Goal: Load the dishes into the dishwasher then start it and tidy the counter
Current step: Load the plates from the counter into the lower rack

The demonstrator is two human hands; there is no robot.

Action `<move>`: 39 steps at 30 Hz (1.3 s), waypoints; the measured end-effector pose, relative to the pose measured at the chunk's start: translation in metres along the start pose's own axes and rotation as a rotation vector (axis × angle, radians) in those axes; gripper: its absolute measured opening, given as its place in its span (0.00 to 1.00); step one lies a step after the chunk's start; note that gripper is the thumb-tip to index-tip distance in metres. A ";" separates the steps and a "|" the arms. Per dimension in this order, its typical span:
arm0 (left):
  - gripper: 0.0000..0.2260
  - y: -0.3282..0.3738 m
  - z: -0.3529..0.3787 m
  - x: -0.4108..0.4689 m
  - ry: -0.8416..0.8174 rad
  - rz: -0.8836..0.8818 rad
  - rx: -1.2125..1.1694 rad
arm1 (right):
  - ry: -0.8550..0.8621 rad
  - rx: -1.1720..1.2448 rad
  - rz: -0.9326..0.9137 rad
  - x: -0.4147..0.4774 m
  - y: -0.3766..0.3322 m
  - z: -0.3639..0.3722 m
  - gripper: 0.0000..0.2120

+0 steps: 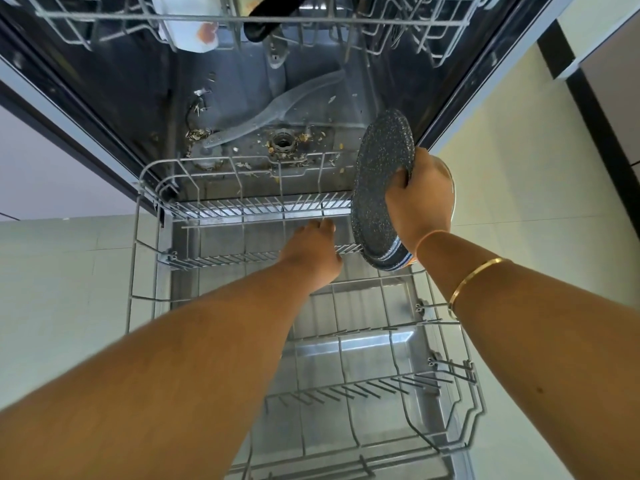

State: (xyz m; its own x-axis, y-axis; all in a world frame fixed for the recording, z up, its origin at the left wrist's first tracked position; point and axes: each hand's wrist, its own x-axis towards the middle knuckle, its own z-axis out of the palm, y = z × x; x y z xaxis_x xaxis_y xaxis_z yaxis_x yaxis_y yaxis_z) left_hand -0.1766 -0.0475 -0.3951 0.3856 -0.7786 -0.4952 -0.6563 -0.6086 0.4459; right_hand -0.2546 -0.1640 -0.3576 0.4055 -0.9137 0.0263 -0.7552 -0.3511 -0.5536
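I look down into the open dishwasher (242,98), its lower rack (134,271) pulled out. Dark speckled plates (377,188) stand on edge at the rack's right side, and my right hand (419,199) curls round their rim. My left hand (311,254) reaches a tine row with its fingertips hidden, so I cannot tell its grip. The frame cuts off the upper rack (104,16).

"What's underfoot?"

"A pale tiled floor (59,278) with thin grout lines. It shows at lower left and again down the right side, brightly and evenly lit."

"And the left edge?"

"A flat lilac panel (45,161), mid left. At upper right, a dark slanting strip (599,140) runs beside a pale cabinet front (602,15)."
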 end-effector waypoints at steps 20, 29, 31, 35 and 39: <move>0.27 0.007 0.015 0.005 -0.035 -0.019 -0.029 | -0.002 0.071 -0.035 -0.012 0.009 0.018 0.13; 0.26 -0.004 0.025 0.007 -0.001 -0.045 -0.065 | -0.387 0.011 0.154 -0.012 0.015 0.041 0.14; 0.26 -0.006 0.026 0.005 -0.005 -0.051 -0.072 | -0.450 -0.058 0.204 -0.004 0.016 0.039 0.20; 0.26 -0.006 0.020 -0.002 -0.009 -0.045 -0.069 | -0.517 -0.188 0.255 0.002 0.021 0.026 0.26; 0.25 0.000 0.005 -0.015 0.018 -0.041 -0.081 | -0.387 -0.250 0.243 -0.009 0.011 0.009 0.26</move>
State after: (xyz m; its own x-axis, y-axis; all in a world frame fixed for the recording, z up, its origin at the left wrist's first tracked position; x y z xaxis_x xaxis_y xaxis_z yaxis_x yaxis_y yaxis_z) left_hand -0.1856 -0.0352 -0.3909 0.4235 -0.7547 -0.5011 -0.5853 -0.6501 0.4846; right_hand -0.2619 -0.1582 -0.3719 0.3281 -0.8489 -0.4144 -0.9321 -0.2195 -0.2882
